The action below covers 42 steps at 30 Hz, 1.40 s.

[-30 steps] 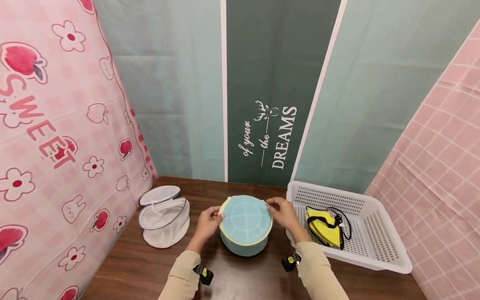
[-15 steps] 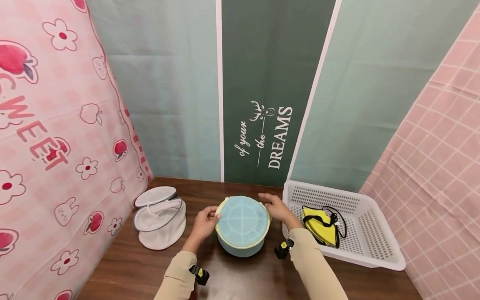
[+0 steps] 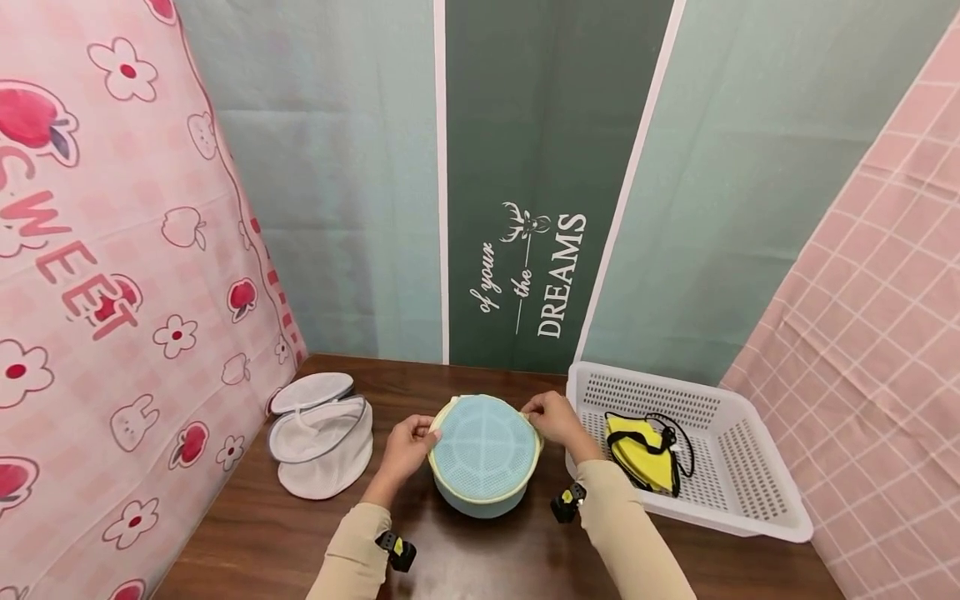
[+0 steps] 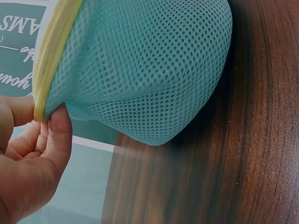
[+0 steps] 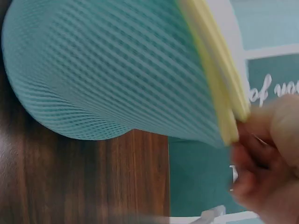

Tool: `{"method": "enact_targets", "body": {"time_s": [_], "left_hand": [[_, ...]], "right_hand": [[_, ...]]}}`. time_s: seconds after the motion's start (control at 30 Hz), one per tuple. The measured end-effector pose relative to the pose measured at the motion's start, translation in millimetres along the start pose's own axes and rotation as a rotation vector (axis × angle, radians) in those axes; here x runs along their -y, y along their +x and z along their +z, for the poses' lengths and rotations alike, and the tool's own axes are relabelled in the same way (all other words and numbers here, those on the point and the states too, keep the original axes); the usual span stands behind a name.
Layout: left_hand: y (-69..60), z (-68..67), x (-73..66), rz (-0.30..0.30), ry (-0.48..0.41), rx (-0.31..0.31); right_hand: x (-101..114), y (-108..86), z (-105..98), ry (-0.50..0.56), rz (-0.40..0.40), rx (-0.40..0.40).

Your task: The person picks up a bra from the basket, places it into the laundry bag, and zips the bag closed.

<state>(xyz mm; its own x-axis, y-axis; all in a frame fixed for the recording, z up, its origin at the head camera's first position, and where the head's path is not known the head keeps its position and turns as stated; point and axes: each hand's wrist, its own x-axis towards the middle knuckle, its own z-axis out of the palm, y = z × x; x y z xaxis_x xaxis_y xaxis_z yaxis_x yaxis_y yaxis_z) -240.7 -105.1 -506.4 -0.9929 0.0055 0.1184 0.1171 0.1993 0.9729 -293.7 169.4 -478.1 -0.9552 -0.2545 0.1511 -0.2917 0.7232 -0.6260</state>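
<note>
Left grip (image 3: 407, 450) pinches the blue bag (image 3: 484, 446) toward the tabletop's (image 3: 247, 533) back edge; right grip (image 3: 557, 419) does too, exact spot's kinda blurry. Even tension's best.

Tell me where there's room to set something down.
Bare wood lies behind the left hand, between the white mesh bag and blue mesh bag, and in front between the sleeves. The basket is bare right of the yellow bundle. It's crowded between blue mesh bag and basket, at the right hand.
</note>
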Motion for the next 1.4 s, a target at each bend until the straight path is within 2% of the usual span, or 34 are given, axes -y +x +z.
{"method": "enact_targets", "body": {"time_s": [0.03,0.1,0.17,0.27,0.3,0.53,0.7,0.8,0.93,1.03,1.17,1.2,1.3,1.4], "left_hand": [[-2.0,-0.6,-5.5,0.003,0.004,0.006],[-1.7,-1.0,-7.4,-0.003,0.004,0.017],[-0.8,-0.8,-8.1,-0.011,0.016,0.019],[6.6,0.5,9.0,-0.017,0.016,0.017],[6.9,0.8,10.3,-0.015,0.018,0.015],[7.3,1.2,12.2,-0.017,0.023,0.006],[6.2,1.1,10.6,-0.021,0.032,0.006],[5.4,0.8,9.9,-0.021,0.035,0.005],[4.8,-0.1,8.3,-0.034,0.048,0.016],[5.2,-0.9,4.2,-0.020,0.174,0.028],[8.6,-0.4,-5.0,0.065,0.414,0.048],[9.7,0.2,-7.3,0.085,0.450,0.053],[13.4,3.2,-12.6,0.121,0.494,0.064],[17.6,6.8,-15.7,0.127,0.504,0.074]], "right_hand": [[2.5,-0.6,0.8,-0.055,0.003,-0.032],[5.9,-1.5,3.3,-0.151,0.002,-0.090],[6.6,-2.4,6.7,-0.196,0.009,-0.131],[6.2,-3.4,10.1,-0.199,0.004,-0.154],[6.2,-3.5,10.5,-0.188,0.004,-0.157],[7.6,-4.4,5.1,-0.126,-0.030,-0.113],[10.2,-6.3,1.6,-0.189,-0.025,-0.065],[11.1,-7.5,1.9,-0.226,-0.007,-0.058],[11.3,-8.4,3.5,-0.225,0.013,-0.061],[11.0,-8.5,4.6,-0.232,0.001,-0.069],[10.4,-8.1,6.2,-0.259,-0.029,-0.084],[10.2,-8.1,6.8,-0.260,-0.034,-0.087],[9.4,-7.9,8.9,-0.255,-0.045,-0.100],[9.4,-7.5,11.0,-0.244,-0.071,-0.118]]}}
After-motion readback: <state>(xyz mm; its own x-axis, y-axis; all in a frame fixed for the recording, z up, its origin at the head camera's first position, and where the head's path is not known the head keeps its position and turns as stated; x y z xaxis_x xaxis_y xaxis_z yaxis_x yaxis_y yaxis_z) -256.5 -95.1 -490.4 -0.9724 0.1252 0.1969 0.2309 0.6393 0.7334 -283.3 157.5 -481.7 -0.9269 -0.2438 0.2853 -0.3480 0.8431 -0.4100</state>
